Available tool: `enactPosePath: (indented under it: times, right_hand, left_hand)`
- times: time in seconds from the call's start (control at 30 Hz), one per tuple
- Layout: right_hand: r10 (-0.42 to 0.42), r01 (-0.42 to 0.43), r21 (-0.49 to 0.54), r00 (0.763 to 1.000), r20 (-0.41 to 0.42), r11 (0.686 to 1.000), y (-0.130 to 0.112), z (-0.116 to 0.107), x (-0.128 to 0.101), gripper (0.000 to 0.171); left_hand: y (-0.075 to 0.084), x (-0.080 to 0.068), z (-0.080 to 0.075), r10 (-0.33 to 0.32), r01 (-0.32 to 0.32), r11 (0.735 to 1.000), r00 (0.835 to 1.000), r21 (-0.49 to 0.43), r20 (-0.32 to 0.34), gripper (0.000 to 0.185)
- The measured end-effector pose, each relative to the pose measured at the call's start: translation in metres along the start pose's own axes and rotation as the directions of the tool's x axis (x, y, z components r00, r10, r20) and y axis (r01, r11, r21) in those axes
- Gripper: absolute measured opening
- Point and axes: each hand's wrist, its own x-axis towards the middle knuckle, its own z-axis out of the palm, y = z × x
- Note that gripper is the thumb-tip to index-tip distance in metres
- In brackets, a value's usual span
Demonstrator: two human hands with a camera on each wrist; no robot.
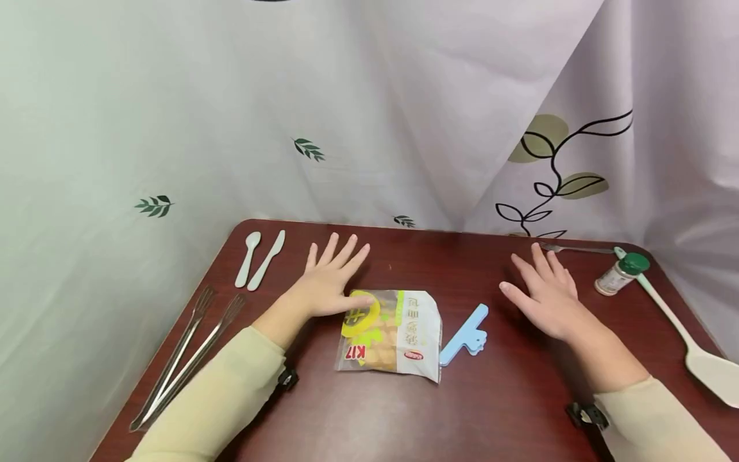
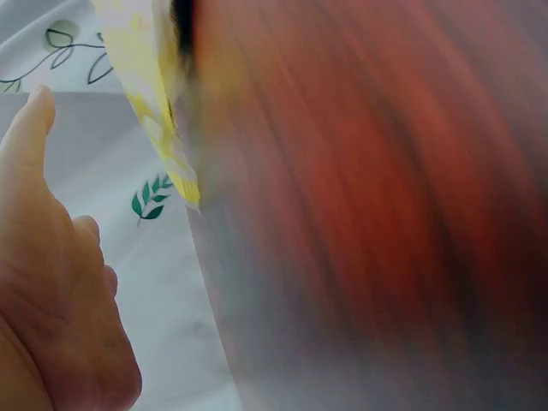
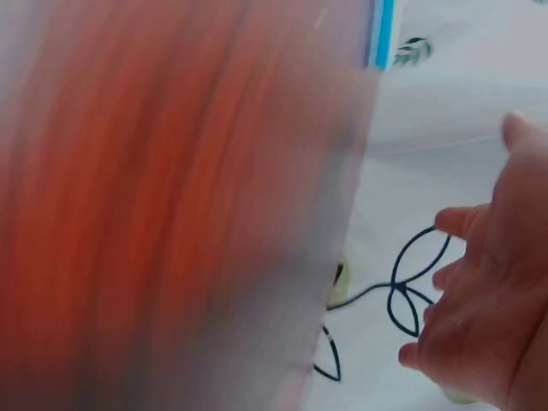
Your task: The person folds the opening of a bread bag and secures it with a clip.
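Note:
My left hand [image 1: 329, 285] is spread with straight fingers, its thumb overlapping the upper left corner of a bread packet [image 1: 388, 333] in the head view. The packet is clear, white and yellow, and lies flat with pale pieces showing inside. Just right of it lies a light blue bag clip [image 1: 465, 336], its jaws together. My right hand [image 1: 545, 298] has its fingers extended and holds nothing; the clip lies to its left. In the left wrist view the packet's yellow edge [image 2: 158, 103] shows beside the left hand [image 2: 60, 274]. The right wrist view shows the right hand [image 3: 488, 291] unfolded.
A white spoon [image 1: 248, 258] and a white knife [image 1: 267, 260] lie at the back left, with wrapped metal forks [image 1: 185, 359] before them. At the right are a green-capped shaker jar [image 1: 621, 274], a long pale spatula [image 1: 672, 314] and a metal fork [image 1: 577, 249]. Curtains hang behind the table.

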Motion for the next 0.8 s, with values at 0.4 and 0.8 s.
enactPosePath:
  times: [0.4, 0.8]
  right_hand:
    - [-0.117, 0.118, -0.005, 0.975, -0.188, 0.993, -0.026, 0.038, 0.005, 0.056]
    - [-0.146, 0.175, 0.126, 0.967, -0.209, 0.976, -0.051, 0.062, 0.002, 0.041]
  left_hand:
    - [0.021, 0.007, 0.015, 0.068, -0.038, 0.97, 0.991, -0.242, 0.115, 0.096]
    - [0.045, 0.021, 0.031, 0.134, -0.092, 0.942, 0.985, -0.322, 0.111, 0.086]
